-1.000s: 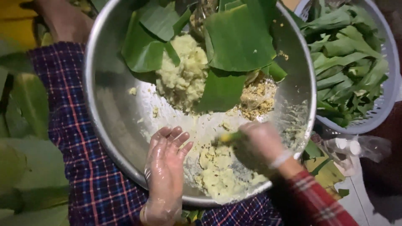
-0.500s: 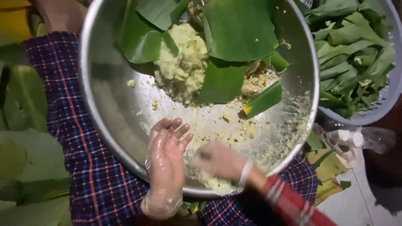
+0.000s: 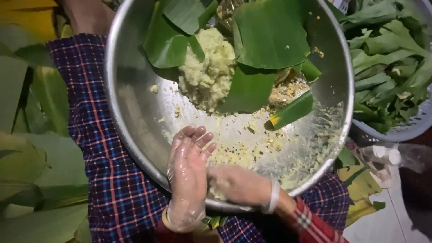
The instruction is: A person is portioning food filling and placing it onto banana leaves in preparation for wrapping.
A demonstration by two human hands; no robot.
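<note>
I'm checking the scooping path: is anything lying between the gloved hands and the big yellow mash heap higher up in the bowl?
Nothing visible blocks it. Between the left hand, right hand and the mash heap lies only bowl floor with crumbs; the banana leaves sit beside and behind.

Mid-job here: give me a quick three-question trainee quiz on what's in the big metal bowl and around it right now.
1. True or false: both hands wear clear plastic gloves.
2. What lies against the yellow mash at the bowl's far side? A) green leaves B) a ladle C) a lid
3. What fills the white basket?

Key:
1. True: left hand, right hand.
2. A: green leaves, yellow mash, bowl.
3. Green leaf pieces; white basket.
</note>
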